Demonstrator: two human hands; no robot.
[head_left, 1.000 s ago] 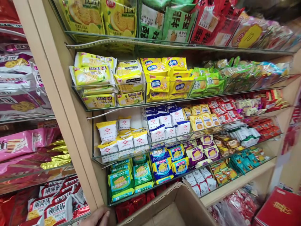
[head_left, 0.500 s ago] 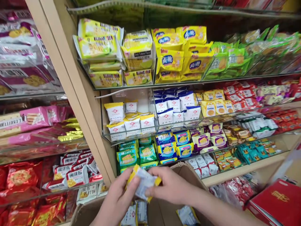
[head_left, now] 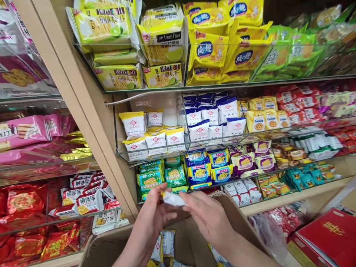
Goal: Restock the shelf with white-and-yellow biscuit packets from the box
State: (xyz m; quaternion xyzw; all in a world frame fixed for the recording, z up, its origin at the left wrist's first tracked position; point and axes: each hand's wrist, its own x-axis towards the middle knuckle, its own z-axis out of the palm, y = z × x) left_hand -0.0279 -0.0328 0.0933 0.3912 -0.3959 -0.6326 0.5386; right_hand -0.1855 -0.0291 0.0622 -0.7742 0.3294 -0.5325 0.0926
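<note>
"Zesty Lemon Flavor" is read on a yellow pack overhead. A small white packet is pinched between left hand and right hand, fingers closed on it.

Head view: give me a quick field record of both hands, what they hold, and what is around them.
left hand: fingers on the small white packet, gripping its left end
right hand: fingers on the same packet, right end
packet position: held above the open cardboard box
box contents: more small packets show inside
shelf straight ahead: yellow-topped white packets in a clear bin
right of those: blue-topped white packets
</note>
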